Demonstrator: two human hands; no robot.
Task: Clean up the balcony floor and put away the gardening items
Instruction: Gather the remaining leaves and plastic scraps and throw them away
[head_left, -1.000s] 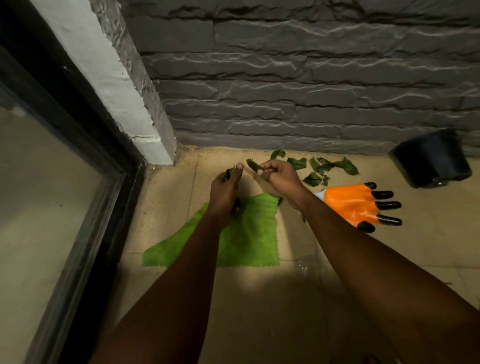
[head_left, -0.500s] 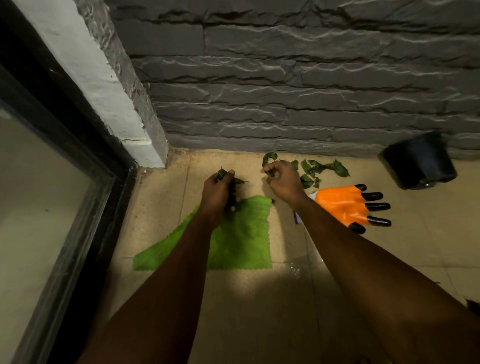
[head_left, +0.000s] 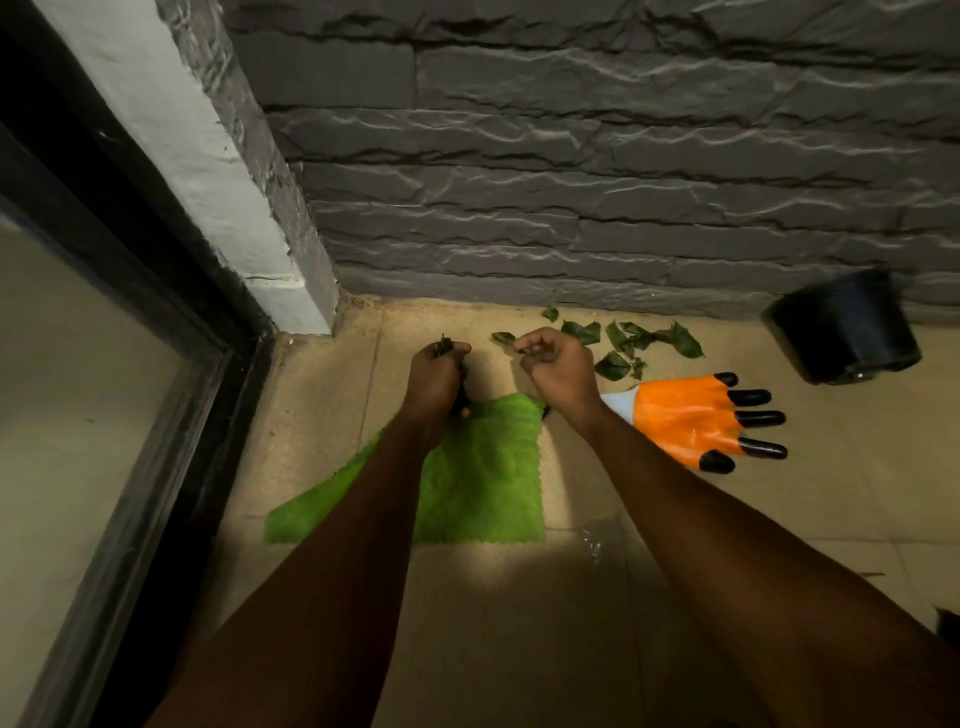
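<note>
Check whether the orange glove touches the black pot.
Apart. The head view shows bare floor tile between the orange glove and the black pot.

You've got a grey stone-clad wall (head_left: 571, 182) along the far edge of the floor (head_left: 493, 623). A white plastered pillar (head_left: 171, 130) meets it at the far-left corner. A black door frame (head_left: 156, 364) with a glass pane (head_left: 67, 389) runs down the left edge.
</note>
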